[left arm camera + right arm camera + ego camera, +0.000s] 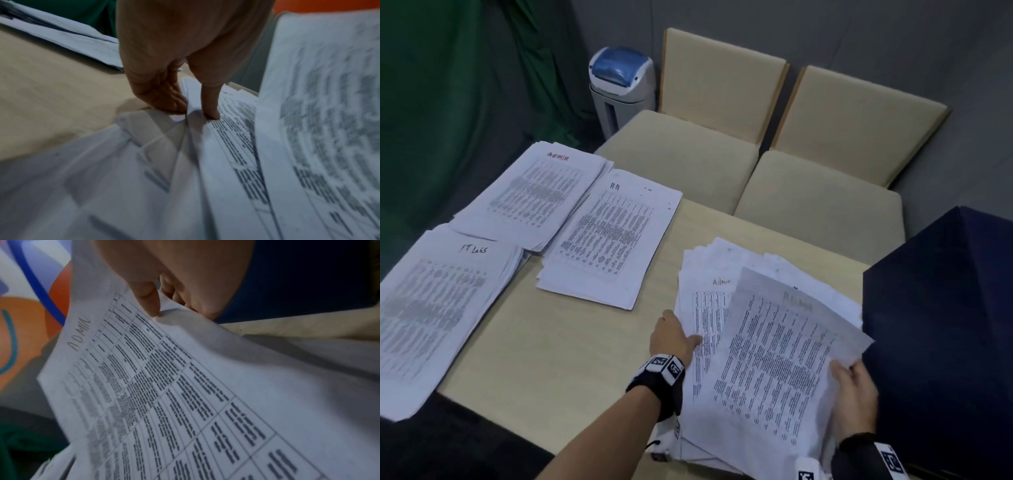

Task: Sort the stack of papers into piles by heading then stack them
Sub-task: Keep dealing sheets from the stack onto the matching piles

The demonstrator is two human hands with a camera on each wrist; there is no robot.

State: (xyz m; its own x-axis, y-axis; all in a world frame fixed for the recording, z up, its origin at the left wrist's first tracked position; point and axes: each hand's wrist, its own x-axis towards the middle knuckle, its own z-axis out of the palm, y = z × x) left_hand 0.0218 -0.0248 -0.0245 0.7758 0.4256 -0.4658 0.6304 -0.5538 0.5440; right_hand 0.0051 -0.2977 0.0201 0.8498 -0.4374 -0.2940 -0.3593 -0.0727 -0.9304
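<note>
Three sorted piles lie on the beige table (571, 342): one headed Admin (534, 192), one HR (609, 236), one IT Logs (438, 301). At the right is the unsorted stack (705, 301), its exposed sheet headed Admin. My left hand (688, 339) pinches the stack's left edge, thumb (209, 105) on top and fingers (164, 99) curled under it. My right hand (849, 371) pinches the right edge of a lifted sheet (780, 349), which tilts up over the stack. Its thumb (148, 301) lies on paper, and a sheet headed ADMIN (164, 386) fills the right wrist view.
Two beige chairs (688, 161) (822, 205) stand against the table's far edge. A white bin with a blue lid (621, 85) is behind them. A dark blue object (941, 325) borders the stack on the right. Green cloth (448, 102) hangs at the left.
</note>
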